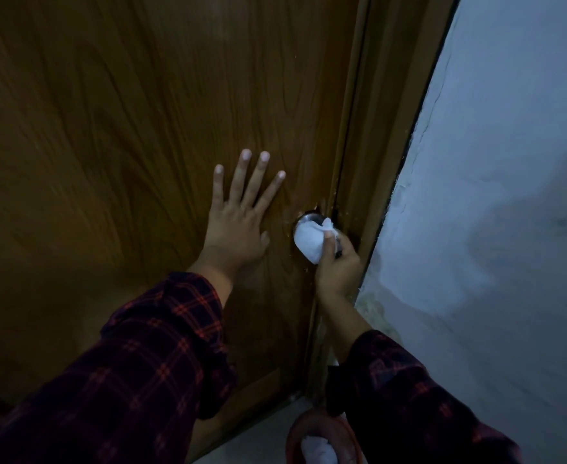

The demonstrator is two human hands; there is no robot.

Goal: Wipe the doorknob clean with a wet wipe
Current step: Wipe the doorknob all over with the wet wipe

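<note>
A brown wooden door fills most of the view. Its metal doorknob sits near the door's right edge, and only its upper rim shows. A white wet wipe is wrapped over the knob. My right hand comes from below and is closed on the wipe, pressing it against the knob. My left hand lies flat on the door just left of the knob, fingers spread, holding nothing.
The door frame runs along the right of the knob, with a pale rough wall beyond it. On the floor below stands a reddish round container with something white inside.
</note>
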